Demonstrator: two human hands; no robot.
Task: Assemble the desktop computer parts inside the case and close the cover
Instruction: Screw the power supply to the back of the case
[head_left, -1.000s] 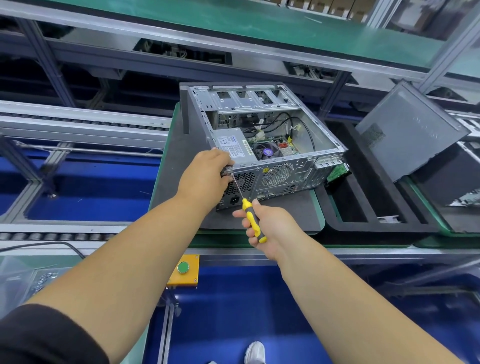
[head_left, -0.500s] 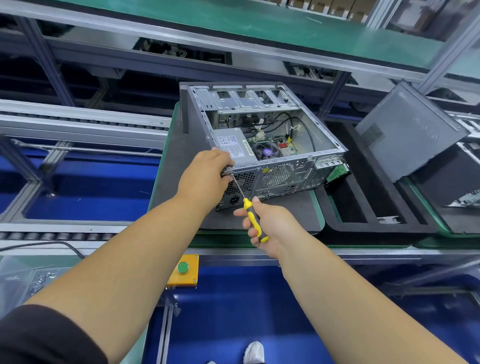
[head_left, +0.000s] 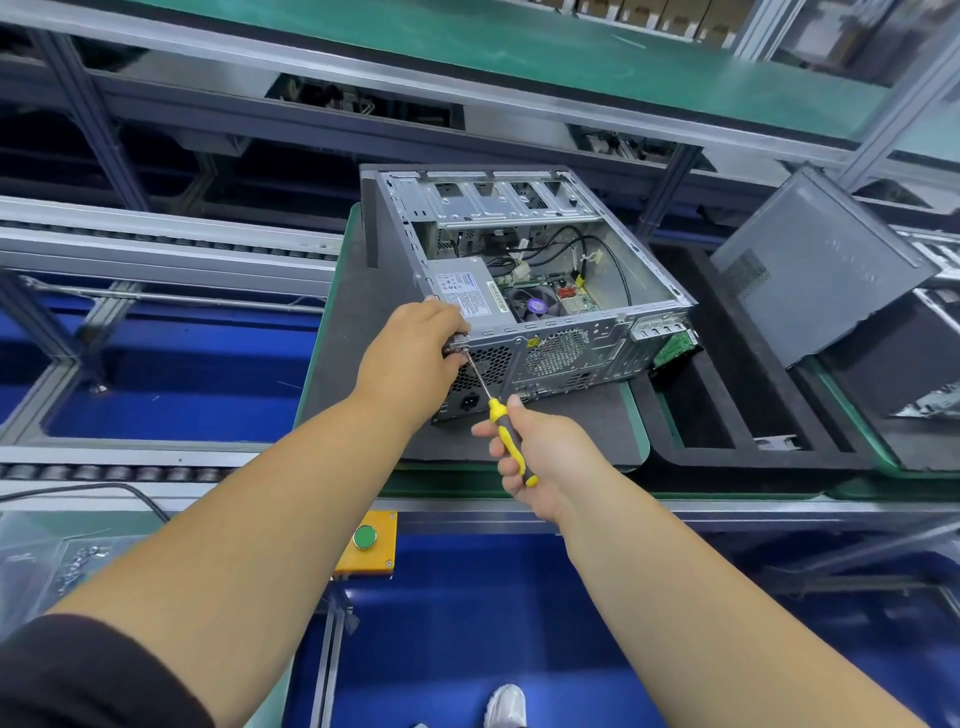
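— How are the hands placed?
— The left hand (head_left: 415, 358) is curled over the near left corner of the computer case (head_left: 524, 306), its fingers gripping the rim beside the power supply (head_left: 467, 293). The yellow-and-black screwdriver (head_left: 506, 434) is gripped by the right hand (head_left: 540, 457), just in front of the case's rear panel.
— And the tip?
— The shaft is angled up and left, with the tip set against the rear panel right beside the left fingers; whether a screw is under it cannot be told.
— Where is the case?
— It is laid open side up on a dark mat (head_left: 358, 358). The grey side cover (head_left: 821, 270) is propped tilted, well to the right of the case, beyond a black foam tray (head_left: 727, 415)
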